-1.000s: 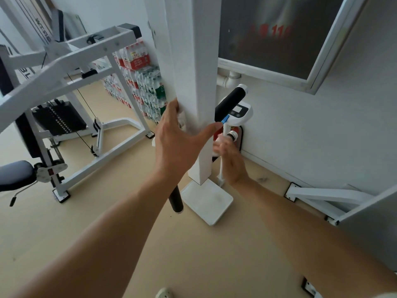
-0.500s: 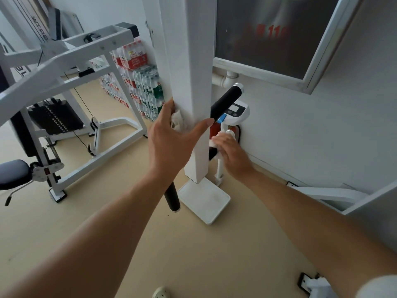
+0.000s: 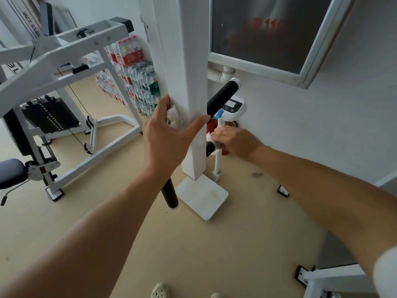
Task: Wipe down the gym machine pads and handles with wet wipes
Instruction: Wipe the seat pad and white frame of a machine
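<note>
Head view: a white square-section post (image 3: 189, 87) hangs in the foreground and blocks the middle of the black foam-covered bar (image 3: 222, 97) that crosses behind it; one end of the bar shows upper right of the post, the other end lower left. The left hand (image 3: 165, 138) wraps the post, thumb on the near face and fingers round the far edge, pressing a crumpled white wipe (image 3: 175, 117) against the post's left side. The right hand (image 3: 236, 141) reaches behind the post and grips the bar with a second wipe (image 3: 209, 136), only a corner of which shows. Just behind stands a white scale (image 3: 202, 196) with a flat square base, slim column and a rounded display head. Against the wall, stacked shrink-wrapped water bottles (image 3: 137, 82). To the left, a white-framed weight machine (image 3: 55, 67) with black plates, a cable and a dark padded seat. The floor (image 3: 214, 254) is smooth beige; the walls are white, with a framed dark panel (image 3: 272, 29) overhead.
</note>
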The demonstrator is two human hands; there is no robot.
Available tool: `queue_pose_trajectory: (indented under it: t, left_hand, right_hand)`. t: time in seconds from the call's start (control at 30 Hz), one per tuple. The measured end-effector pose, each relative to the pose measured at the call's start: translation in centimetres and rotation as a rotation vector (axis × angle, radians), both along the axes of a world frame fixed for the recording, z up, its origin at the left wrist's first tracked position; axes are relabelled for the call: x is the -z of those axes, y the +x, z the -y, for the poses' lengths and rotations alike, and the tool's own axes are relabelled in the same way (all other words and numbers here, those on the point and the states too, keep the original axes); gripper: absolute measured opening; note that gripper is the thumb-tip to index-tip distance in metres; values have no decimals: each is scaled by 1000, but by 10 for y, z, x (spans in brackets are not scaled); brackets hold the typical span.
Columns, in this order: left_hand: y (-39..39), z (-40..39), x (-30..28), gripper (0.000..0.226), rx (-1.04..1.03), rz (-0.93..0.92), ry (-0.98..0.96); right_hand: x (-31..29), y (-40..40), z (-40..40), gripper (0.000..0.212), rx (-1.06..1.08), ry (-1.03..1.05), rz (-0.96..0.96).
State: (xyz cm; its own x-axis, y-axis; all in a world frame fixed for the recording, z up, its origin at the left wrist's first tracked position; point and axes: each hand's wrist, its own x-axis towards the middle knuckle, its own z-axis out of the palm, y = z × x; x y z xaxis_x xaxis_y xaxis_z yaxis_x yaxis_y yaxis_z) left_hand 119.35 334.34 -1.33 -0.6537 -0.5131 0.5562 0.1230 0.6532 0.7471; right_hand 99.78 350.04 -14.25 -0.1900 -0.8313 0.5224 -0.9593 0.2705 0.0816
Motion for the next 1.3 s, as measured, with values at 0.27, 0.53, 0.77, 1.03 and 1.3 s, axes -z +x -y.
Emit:
queue_pose_trajectory:
  t: [0.27, 0.53, 0.77, 1.03, 1.3]
  left_hand:
    - [-1, 3, 0, 61, 20, -5, -6]
    - [-2, 7, 2, 63, 14, -2, 43]
    - [2, 9, 4, 68, 94, 0, 137]
    - [8, 16, -7, 54, 124, 27, 632]
    - [14, 110, 38, 38, 114, 120, 1065]
  right_hand:
    - [2, -11, -5, 40, 133, 4, -1]
    - [10, 15, 18, 31, -116, 66, -1]
    - [24, -11, -42, 13, 754, -189, 547]
    - [142, 197, -9, 29, 598, 399, 1428]
    - [148, 292, 145, 23, 570, 120, 2006]
